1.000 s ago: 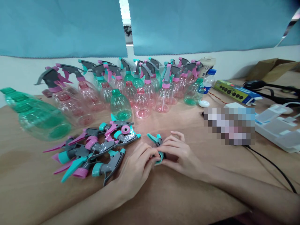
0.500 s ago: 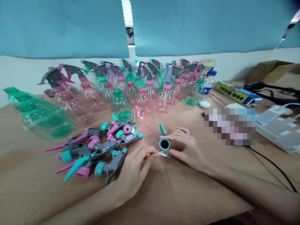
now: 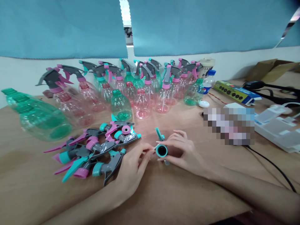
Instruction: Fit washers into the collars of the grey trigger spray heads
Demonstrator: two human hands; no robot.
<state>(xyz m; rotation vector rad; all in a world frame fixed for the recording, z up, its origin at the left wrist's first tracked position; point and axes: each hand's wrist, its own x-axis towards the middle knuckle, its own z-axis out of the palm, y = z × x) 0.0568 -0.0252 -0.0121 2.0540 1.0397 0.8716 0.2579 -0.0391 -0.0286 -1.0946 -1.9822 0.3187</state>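
The small white piece [image 3: 155, 146] is reaching the teal collar [image 3: 157, 154]

Near the middle of the frame, just below centre, we are seeing the left hand [image 3: 132, 165] pinching thumb and forefinger together on the small white piece, with only a thin edge of it showing. Beside it, the right hand [image 3: 184, 153] is clamping the teal-and-grey spray head [image 3: 161, 150] between thumb and fingers; its open mouth is facing us and its trigger [image 3: 159, 133] is pointing towards the top of the frame.

Half a second ago the piece was showing below the collar; now we are finding it at the collar's upper left edge. Whether the two are touching, we cannot tell. We are taking this to mean that both hands are working at one spot, with the piece still outside the mouth.

Loose spray heads [image 3: 105, 148] are lying in a pile at lower left, and bottles [image 3: 121, 107], many topped with spray heads, are filling the band above them.
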